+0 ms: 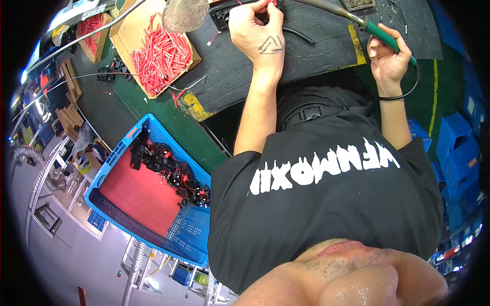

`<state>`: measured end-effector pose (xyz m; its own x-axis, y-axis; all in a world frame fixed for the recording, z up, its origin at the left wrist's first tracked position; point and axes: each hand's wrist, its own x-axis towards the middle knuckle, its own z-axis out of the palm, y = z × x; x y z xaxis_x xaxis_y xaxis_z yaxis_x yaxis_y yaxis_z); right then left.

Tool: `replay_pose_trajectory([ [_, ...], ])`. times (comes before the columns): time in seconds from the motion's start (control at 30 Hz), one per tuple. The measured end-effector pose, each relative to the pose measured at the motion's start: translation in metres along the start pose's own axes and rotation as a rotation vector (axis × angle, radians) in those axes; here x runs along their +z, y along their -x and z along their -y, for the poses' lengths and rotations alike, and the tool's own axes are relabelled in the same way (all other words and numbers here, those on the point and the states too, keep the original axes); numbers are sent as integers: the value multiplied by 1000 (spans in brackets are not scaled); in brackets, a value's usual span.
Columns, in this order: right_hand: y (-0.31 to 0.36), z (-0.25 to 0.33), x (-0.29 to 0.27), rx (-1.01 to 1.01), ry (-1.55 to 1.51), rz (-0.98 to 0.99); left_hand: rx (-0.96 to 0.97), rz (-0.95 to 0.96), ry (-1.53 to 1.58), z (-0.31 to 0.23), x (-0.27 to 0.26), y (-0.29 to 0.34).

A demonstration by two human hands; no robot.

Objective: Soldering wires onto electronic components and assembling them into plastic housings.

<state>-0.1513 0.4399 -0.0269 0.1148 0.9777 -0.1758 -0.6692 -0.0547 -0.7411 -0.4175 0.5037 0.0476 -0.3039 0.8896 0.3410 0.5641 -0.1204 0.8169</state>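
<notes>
My left hand (pixel 258 31) is at the top edge of the view, over a black plastic housing (pixel 220 19). Its thumb and forefinger pinch a small red piece (pixel 272 2), cut off by the edge, so its kind does not show. My right hand (pixel 389 58), farther right, has its fingers wrapped round the green handle of a soldering iron (pixel 384 39). The iron's metal shaft slants up and left past the top edge, and its tip is out of sight. A thin red wire (pixel 214 36) with a white end lies beside the housing.
A cardboard box (pixel 120 36) of red wire-like pieces (pixel 162 53) stands left on the dark workbench (pixel 326 48). Below it, a blue crate (pixel 94 196) holds black parts with wires (pixel 171 168). A black cable (pixel 300 34) lies near my left hand. Blue bins (pixel 456 148) stand at right.
</notes>
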Motion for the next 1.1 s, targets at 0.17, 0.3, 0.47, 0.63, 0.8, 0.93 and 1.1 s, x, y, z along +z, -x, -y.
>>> replay_pose_trajectory([
  [0.17,0,0,4,13,-19,-12,-23,56,-13,-4,-3,0],
  [0.3,-1,-1,2,4,-6,-11,-38,74,-11,-1,-3,-1],
  [0.47,0,-1,3,-7,4,-2,-38,104,4,2,-4,-3],
  [0.63,1,-1,3,-11,2,3,-84,199,6,5,-9,-9],
  [0.8,0,0,2,-5,7,-5,-164,280,-21,7,-12,-13],
  [0.93,-1,-1,3,-1,-7,-5,-68,269,-59,3,-13,-13],
  [1.1,-1,-2,0,-10,17,-21,-42,248,-19,6,-8,-13],
])
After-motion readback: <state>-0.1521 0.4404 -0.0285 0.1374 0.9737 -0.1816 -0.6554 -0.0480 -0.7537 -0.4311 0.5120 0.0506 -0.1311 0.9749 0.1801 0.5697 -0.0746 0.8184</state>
